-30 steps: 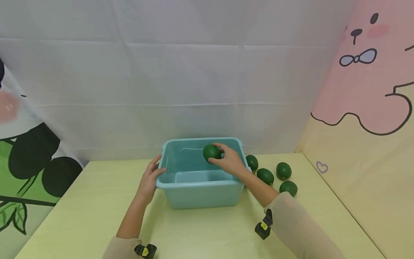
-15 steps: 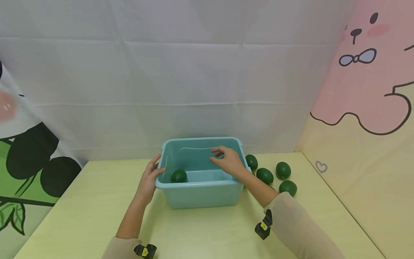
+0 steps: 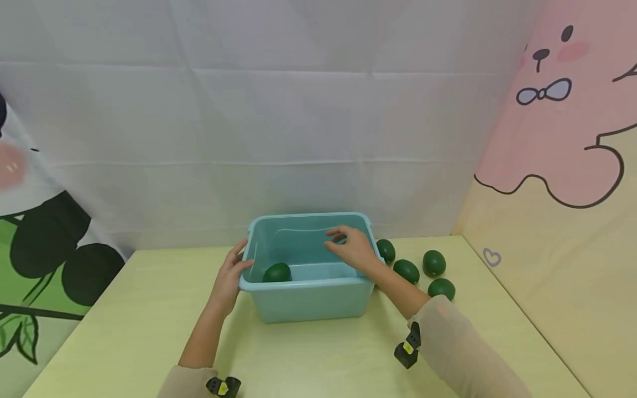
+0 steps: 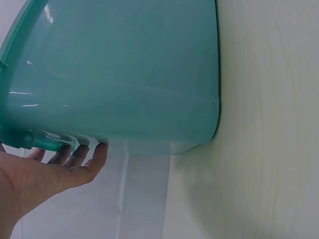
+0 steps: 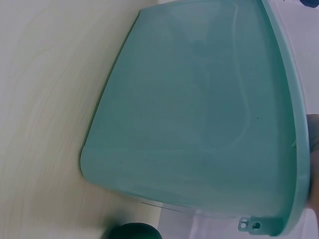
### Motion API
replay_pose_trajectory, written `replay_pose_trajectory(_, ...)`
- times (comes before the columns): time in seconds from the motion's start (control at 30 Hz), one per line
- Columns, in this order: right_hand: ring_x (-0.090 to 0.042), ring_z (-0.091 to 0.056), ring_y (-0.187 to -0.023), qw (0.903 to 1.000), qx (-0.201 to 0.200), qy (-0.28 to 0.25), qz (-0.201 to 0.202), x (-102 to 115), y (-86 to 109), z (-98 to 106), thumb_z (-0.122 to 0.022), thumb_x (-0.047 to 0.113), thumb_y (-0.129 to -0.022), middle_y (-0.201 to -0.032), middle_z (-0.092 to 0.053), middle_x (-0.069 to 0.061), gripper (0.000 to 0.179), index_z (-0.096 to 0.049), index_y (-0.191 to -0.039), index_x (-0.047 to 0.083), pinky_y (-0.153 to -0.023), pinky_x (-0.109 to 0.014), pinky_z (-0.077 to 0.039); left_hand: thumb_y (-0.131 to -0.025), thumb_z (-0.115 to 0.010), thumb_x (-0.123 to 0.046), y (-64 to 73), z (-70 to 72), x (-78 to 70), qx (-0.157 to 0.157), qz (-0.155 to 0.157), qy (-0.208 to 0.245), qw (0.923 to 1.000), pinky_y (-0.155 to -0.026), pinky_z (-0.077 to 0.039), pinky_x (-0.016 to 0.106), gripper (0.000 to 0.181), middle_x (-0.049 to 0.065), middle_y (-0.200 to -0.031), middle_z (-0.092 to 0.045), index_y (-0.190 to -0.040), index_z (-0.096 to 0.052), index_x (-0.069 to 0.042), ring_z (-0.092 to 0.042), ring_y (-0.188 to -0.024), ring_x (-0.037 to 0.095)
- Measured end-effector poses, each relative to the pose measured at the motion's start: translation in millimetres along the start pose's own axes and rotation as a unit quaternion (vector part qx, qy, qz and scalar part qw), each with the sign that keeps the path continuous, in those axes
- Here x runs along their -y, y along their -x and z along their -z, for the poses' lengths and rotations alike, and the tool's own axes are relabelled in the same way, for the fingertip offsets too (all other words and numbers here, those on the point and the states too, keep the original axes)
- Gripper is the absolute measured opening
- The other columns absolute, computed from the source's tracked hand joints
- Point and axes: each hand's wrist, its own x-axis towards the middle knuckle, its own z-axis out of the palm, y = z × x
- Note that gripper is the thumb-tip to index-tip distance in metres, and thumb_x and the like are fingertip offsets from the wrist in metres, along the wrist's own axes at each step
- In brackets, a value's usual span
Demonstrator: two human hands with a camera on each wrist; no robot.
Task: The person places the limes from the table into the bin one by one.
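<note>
A pale teal plastic bin (image 3: 313, 301) stands on the table, its mouth facing up. My left hand (image 3: 230, 279) grips its left rim, thumb over the edge and fingers along the outer wall; the left wrist view shows the fingertips (image 4: 101, 151) against that wall. Inside the bin, at the front left, lies a dark green, oval, avocado-like fruit (image 3: 277, 272), partly hidden by the front wall. Over the right part of the bin hovers my right hand (image 3: 352, 247), fingers loosely curved with nothing between them. Its forearm crosses the right rim.
Several more of the green fruits (image 3: 434, 263) lie on the pale yellow table (image 3: 318, 365) right of the bin, some partly covered by the bin or right arm. A white cloth backdrop (image 3: 278, 121) hangs close behind, and a printed panel (image 3: 547, 237) borders the right side.
The right hand has let go of the avocado-like fruit, which dropped to the bin's front left and shifted slightly right there. The left hand keeps its grip on the rim.
</note>
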Motion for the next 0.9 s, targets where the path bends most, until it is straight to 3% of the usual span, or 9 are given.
replay_pose_trajectory(0.3, -0.022, -0.062, -0.093, 0.9998, -0.003, 0.017, -0.004, 5, 2.2, 10, -0.061, 0.028, -0.089, -0.110, -0.065, -0.008, 0.030, -0.063, -0.117, 0.016, -0.069, -0.031, -0.050, -0.096, -0.038, -0.012, 0.2, 0.7, 0.7, -0.002, 0.002, 0.002, 1.0000, -0.105, -0.028, 0.052, 0.060, 0.019, -0.153, -0.018, -0.151, -0.015, -0.017, -0.029, -0.134, 0.037)
replay_pose_trajectory(0.9, -0.025, -0.061, -0.099, 0.9996, -0.020, 0.022, 0.004, 4, 5.9, 35, -0.060, 0.030, -0.090, -0.113, -0.064, -0.009, 0.033, -0.061, -0.120, 0.016, -0.075, -0.035, -0.050, -0.096, -0.038, -0.013, -0.6, 1.3, 1.2, 0.002, -0.005, -0.004, 1.0000, -0.103, -0.031, 0.050, 0.060, 0.018, -0.152, -0.020, -0.151, -0.015, -0.018, -0.031, -0.132, 0.037)
